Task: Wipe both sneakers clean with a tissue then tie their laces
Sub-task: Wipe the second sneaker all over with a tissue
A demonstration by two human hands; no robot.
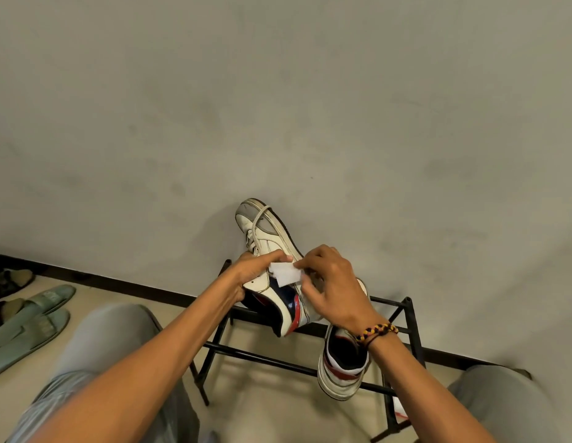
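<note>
Hands, two, bare, both at work on one shoe. My left hand grasps the raised sneaker from its near side, thumb laid straight along the upper, fingers wrapped beneath the sole edge. My right hand has its fingers curled, pinching the folded white tissue against the shoe's side panel; the thumb of the left hand touches the tissue's upper edge too.

Sneaker, raised: white with grey toe cap, navy and red side panels, toe pointing away toward the wall, heel resting near the top rail of the black metal rack. One loose lace runs across the toe.

Second sneaker: on the rack just right of the first, heel toward me, partly hidden by my right wrist; its lacing I cannot make out.

Braided bracelet on the right wrist. Green slippers lie on the floor, far left.
</note>
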